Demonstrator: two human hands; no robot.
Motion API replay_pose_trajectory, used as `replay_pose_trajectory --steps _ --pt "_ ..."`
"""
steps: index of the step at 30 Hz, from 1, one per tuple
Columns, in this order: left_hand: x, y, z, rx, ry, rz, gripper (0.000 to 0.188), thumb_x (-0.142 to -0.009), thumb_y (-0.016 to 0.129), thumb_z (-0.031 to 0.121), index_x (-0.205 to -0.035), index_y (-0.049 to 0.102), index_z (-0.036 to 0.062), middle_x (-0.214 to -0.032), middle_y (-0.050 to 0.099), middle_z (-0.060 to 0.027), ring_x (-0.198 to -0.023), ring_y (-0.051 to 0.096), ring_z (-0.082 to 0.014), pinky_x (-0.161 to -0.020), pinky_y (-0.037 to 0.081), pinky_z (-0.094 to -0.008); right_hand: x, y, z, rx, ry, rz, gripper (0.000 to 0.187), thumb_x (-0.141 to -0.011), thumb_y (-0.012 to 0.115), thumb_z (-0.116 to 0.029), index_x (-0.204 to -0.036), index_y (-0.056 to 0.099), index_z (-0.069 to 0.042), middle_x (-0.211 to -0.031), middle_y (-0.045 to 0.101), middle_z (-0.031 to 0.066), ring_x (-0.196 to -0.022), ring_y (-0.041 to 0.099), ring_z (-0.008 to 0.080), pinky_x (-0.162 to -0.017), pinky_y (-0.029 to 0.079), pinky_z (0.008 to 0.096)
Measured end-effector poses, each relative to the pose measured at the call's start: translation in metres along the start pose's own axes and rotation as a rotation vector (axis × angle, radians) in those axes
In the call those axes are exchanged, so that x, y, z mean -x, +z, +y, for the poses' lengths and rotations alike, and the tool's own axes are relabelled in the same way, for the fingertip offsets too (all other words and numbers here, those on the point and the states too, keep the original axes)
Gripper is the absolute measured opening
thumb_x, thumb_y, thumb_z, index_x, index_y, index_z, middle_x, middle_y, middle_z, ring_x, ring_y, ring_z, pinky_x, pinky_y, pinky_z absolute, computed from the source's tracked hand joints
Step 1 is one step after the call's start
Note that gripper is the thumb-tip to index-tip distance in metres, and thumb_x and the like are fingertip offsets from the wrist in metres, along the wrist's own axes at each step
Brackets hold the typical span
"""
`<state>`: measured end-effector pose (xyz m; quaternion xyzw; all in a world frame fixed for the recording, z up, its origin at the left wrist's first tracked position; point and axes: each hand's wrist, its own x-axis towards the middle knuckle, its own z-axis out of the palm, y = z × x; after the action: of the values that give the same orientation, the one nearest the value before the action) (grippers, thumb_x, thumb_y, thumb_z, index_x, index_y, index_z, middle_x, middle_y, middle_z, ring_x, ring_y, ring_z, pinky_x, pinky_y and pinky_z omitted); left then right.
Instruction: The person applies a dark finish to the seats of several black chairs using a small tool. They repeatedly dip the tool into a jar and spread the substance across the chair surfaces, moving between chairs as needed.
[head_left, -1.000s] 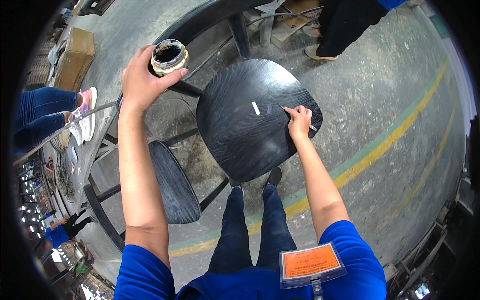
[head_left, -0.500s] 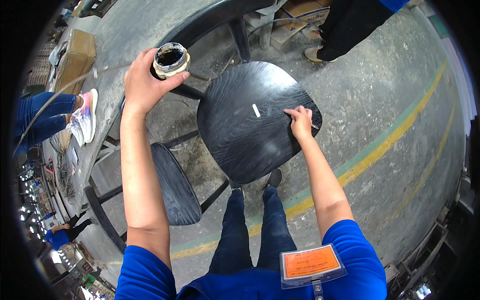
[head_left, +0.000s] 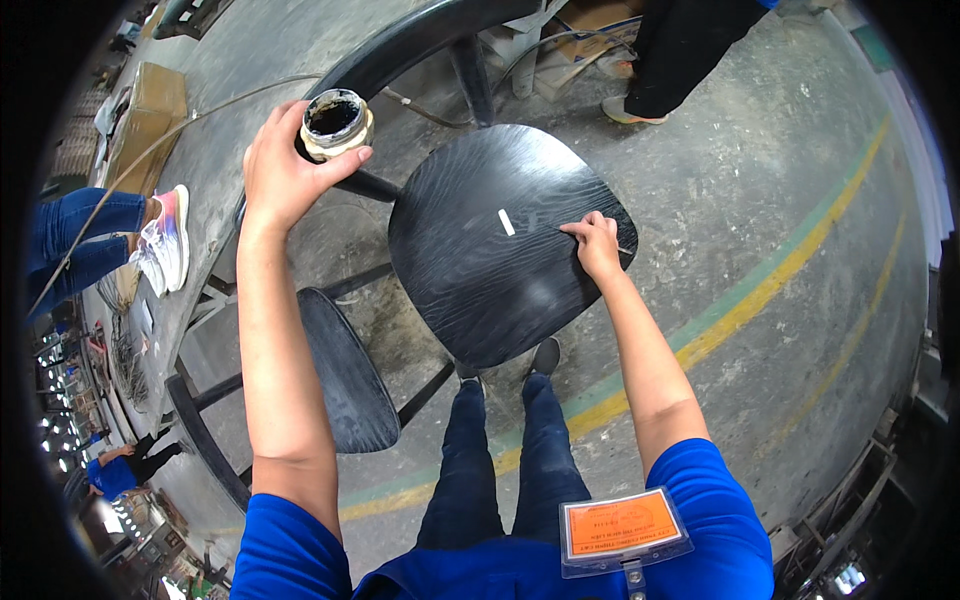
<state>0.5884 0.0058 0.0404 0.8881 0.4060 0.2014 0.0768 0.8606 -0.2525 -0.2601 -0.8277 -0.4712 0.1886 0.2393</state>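
Note:
A small open jar [head_left: 337,147] with dark liquid inside and light smears on its rim is gripped by my left hand [head_left: 285,178], beside the chair's curved backrest. Over the right part of the black wood-grained chair seat [head_left: 480,270] is my right hand [head_left: 598,245]. Its fingers are drawn together, with the fingertips at the seat surface. A thin light tip shows beside that hand's outer edge; what it belongs to is hidden. A short white strip [head_left: 506,222] lies near the middle of the seat.
A second dark chair [head_left: 348,375] stands at the lower left, close to my legs. A cable [head_left: 200,117] crosses the left side and passes behind the backrest. Other people's legs [head_left: 675,60] are at the top right and far left. A cardboard box [head_left: 150,120] stands at left.
My right hand has shifted slightly left over the seat, its fingers drawn closer together. The cable at the left lies differently. My left hand still holds the jar.

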Motion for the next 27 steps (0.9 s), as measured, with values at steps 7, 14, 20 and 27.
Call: replay_pose_trajectory --steps 7,14,20,27 --pt "-0.001 0.001 -0.001 0.001 -0.043 -0.001 0.07 -0.059 0.083 0.047 -0.111 0.065 0.0029 -0.113 0.065 -0.0119 -0.106 0.062 -0.0324 -0.09 0.048 -0.0417 0.002 0.003 -0.001 -0.042 -0.013 0.104 0.028 -0.082 0.062 -0.004 -0.094 0.077 -0.023 -0.093 0.057 0.0033 -0.098 0.052 0.0277 -0.085 0.049 0.0387" --pt "-0.001 0.001 -0.003 0.002 0.011 -0.004 0.072 -0.06 0.083 0.048 -0.11 0.064 0.0002 -0.112 0.064 -0.0128 -0.105 0.062 -0.0329 -0.089 0.048 -0.042 -0.01 -0.002 0.007 -0.062 0.049 0.26 0.03 -0.081 0.063 0.0 -0.098 0.076 -0.021 -0.089 0.06 0.0051 -0.092 0.053 0.0287 -0.083 0.047 0.0389" --pt "-0.002 0.003 -0.006 -0.016 -0.009 0.001 0.073 -0.059 0.084 0.047 -0.111 0.063 0.0002 -0.112 0.065 -0.0128 -0.105 0.062 -0.0325 -0.089 0.048 -0.0422 -0.01 0.0 0.004 0.116 0.009 0.262 0.028 -0.084 0.059 -0.008 -0.097 0.076 -0.026 -0.09 0.057 0.0004 -0.095 0.054 0.0244 -0.078 0.048 0.0393" --pt "-0.002 0.002 -0.005 -0.012 -0.017 -0.002 0.074 -0.059 0.084 0.047 -0.112 0.063 -0.0004 -0.115 0.064 -0.0133 -0.107 0.062 -0.0324 -0.091 0.048 -0.0414 -0.014 -0.004 0.004 0.107 -0.035 0.28 0.03 -0.081 0.06 -0.005 -0.097 0.076 -0.024 -0.089 0.056 0.0007 -0.094 0.053 0.0256 -0.079 0.048 0.0393"
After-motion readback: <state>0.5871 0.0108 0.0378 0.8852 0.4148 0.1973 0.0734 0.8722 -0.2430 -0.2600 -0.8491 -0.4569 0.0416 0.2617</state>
